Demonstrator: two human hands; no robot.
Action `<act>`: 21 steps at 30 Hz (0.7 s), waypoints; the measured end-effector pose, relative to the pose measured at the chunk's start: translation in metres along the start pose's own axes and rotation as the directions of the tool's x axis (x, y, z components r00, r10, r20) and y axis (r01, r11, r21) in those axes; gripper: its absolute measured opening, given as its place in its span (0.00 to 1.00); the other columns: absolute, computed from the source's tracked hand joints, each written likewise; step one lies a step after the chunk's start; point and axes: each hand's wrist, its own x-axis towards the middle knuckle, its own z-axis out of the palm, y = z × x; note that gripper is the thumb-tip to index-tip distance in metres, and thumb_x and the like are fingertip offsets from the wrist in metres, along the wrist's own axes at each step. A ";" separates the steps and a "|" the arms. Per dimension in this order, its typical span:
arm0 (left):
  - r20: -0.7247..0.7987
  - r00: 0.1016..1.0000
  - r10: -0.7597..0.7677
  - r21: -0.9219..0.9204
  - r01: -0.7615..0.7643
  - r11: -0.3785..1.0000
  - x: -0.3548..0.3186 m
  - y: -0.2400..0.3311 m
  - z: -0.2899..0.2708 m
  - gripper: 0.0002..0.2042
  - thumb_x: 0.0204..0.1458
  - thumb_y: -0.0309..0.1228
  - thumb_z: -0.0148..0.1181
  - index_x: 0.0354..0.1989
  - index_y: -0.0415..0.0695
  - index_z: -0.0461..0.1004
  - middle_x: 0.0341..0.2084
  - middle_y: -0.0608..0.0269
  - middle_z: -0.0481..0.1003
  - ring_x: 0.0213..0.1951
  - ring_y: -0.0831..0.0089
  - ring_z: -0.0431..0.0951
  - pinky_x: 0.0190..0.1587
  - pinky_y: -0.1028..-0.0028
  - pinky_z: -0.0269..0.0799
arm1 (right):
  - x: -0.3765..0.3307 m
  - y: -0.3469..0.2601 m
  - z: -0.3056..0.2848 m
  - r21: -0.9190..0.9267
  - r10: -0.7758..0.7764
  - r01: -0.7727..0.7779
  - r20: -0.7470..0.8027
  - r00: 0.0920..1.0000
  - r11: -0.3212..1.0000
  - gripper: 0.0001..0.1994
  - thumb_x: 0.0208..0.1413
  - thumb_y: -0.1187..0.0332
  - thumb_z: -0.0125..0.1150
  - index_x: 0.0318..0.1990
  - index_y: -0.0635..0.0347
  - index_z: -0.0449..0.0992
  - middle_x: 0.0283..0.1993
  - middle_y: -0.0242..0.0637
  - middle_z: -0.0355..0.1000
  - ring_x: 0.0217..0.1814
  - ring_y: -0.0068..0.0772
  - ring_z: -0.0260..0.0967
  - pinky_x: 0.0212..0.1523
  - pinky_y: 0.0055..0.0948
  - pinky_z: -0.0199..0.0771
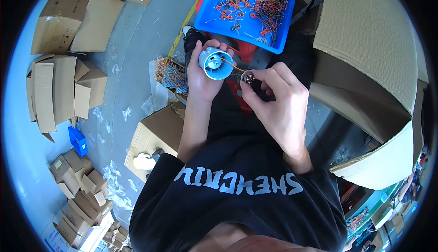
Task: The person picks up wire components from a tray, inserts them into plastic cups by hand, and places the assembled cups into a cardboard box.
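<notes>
Two hands: left hand [200, 76] cradles the light-blue finned housing [221, 73]; right hand [284, 92] pinches a small dark round component [247, 77] just right of the housing.
Yellow wire [234, 66]: links housing and component; slack and a steady left grip would likely spare its ends.
Housing interior: wire's inner end too small to trace; left hand partly hidden behind.
Blue tray [212, 22]: beyond the housing, heaped with red-and-black wired parts [255, 1], far edge cut off.

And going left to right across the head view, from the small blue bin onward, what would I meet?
Small blue bin, pile of wired parts, left hand holding the light-blue cup-shaped housing, right hand holding the small round part, large open cardboard box.
</notes>
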 end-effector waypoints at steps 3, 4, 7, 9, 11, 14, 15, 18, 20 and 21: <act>-0.012 1.000 0.006 -0.009 -0.006 1.000 -0.001 0.000 0.001 0.18 0.63 0.45 0.39 0.42 0.44 0.70 0.38 0.60 0.73 0.44 0.62 0.73 0.41 0.60 0.67 | -0.001 0.000 0.000 -0.015 -0.010 0.010 -0.008 1.000 1.000 0.09 0.38 0.76 0.70 0.30 0.63 0.77 0.21 0.33 0.63 0.19 0.24 0.63 0.20 0.21 0.64; -0.013 1.000 0.007 -0.011 -0.007 1.000 -0.001 0.000 0.001 0.18 0.63 0.45 0.39 0.42 0.44 0.70 0.38 0.59 0.73 0.44 0.62 0.73 0.42 0.60 0.67 | -0.001 0.000 0.001 -0.020 -0.015 0.015 -0.010 1.000 1.000 0.09 0.38 0.75 0.70 0.30 0.63 0.77 0.22 0.33 0.63 0.19 0.24 0.63 0.20 0.21 0.64; -0.013 1.000 0.010 -0.015 -0.010 1.000 -0.001 -0.001 0.000 0.18 0.63 0.45 0.39 0.42 0.44 0.70 0.38 0.59 0.73 0.44 0.61 0.73 0.43 0.59 0.67 | -0.002 -0.001 0.000 -0.034 -0.021 0.020 -0.010 1.000 0.999 0.09 0.38 0.75 0.70 0.30 0.63 0.77 0.22 0.34 0.63 0.19 0.24 0.63 0.20 0.22 0.65; -0.024 1.000 0.017 -0.023 -0.017 1.000 -0.001 0.000 -0.001 0.18 0.63 0.44 0.39 0.42 0.43 0.71 0.38 0.59 0.73 0.44 0.60 0.73 0.43 0.58 0.67 | -0.002 -0.001 0.000 -0.048 -0.022 0.021 -0.008 1.000 0.999 0.09 0.39 0.75 0.70 0.30 0.63 0.77 0.22 0.34 0.64 0.19 0.25 0.64 0.20 0.22 0.65; -0.029 0.999 0.021 -0.028 -0.022 0.999 -0.002 0.000 -0.002 0.18 0.63 0.44 0.39 0.42 0.43 0.71 0.38 0.59 0.73 0.44 0.60 0.73 0.43 0.58 0.68 | -0.003 0.000 0.001 -0.059 -0.022 0.022 -0.012 1.000 0.998 0.09 0.39 0.75 0.70 0.30 0.63 0.77 0.22 0.34 0.64 0.19 0.25 0.64 0.20 0.22 0.65; -0.050 0.998 0.043 -0.023 -0.044 0.999 -0.001 0.001 -0.007 0.18 0.63 0.44 0.38 0.41 0.43 0.71 0.39 0.58 0.73 0.45 0.59 0.73 0.44 0.57 0.68 | -0.004 0.001 0.002 -0.080 -0.023 0.021 -0.021 1.000 0.997 0.09 0.39 0.75 0.70 0.30 0.63 0.77 0.22 0.34 0.64 0.19 0.25 0.64 0.20 0.22 0.65; -0.049 0.998 0.043 -0.023 -0.044 0.999 -0.001 0.001 -0.007 0.18 0.63 0.44 0.38 0.41 0.43 0.71 0.39 0.58 0.73 0.45 0.59 0.73 0.44 0.57 0.68 | -0.005 0.001 0.002 -0.077 -0.020 0.019 -0.018 1.000 0.997 0.09 0.39 0.75 0.70 0.30 0.63 0.77 0.22 0.34 0.64 0.19 0.25 0.64 0.20 0.22 0.65; 0.000 1.000 0.017 -0.055 -0.017 0.998 -0.001 0.000 -0.006 0.18 0.63 0.44 0.38 0.43 0.43 0.71 0.39 0.57 0.73 0.45 0.59 0.73 0.45 0.57 0.69 | -0.005 0.001 0.002 -0.069 -0.015 0.014 -0.012 1.000 0.997 0.09 0.39 0.74 0.70 0.30 0.63 0.77 0.22 0.34 0.64 0.19 0.25 0.64 0.20 0.22 0.65; -0.010 1.000 0.018 -0.043 -0.018 0.999 -0.001 0.000 -0.006 0.19 0.63 0.45 0.38 0.44 0.42 0.70 0.40 0.57 0.73 0.45 0.59 0.73 0.46 0.58 0.69 | -0.005 -0.001 0.003 -0.050 -0.024 0.025 0.035 0.999 0.998 0.09 0.39 0.74 0.70 0.30 0.63 0.77 0.22 0.34 0.64 0.19 0.26 0.65 0.20 0.23 0.66; -0.020 1.000 0.018 -0.032 -0.018 0.999 -0.001 0.000 -0.005 0.20 0.63 0.46 0.38 0.45 0.42 0.69 0.40 0.57 0.73 0.45 0.60 0.72 0.47 0.58 0.69 | -0.005 -0.001 0.004 -0.041 -0.028 0.030 0.059 0.998 0.999 0.09 0.38 0.74 0.70 0.30 0.62 0.77 0.22 0.34 0.65 0.19 0.26 0.66 0.20 0.23 0.66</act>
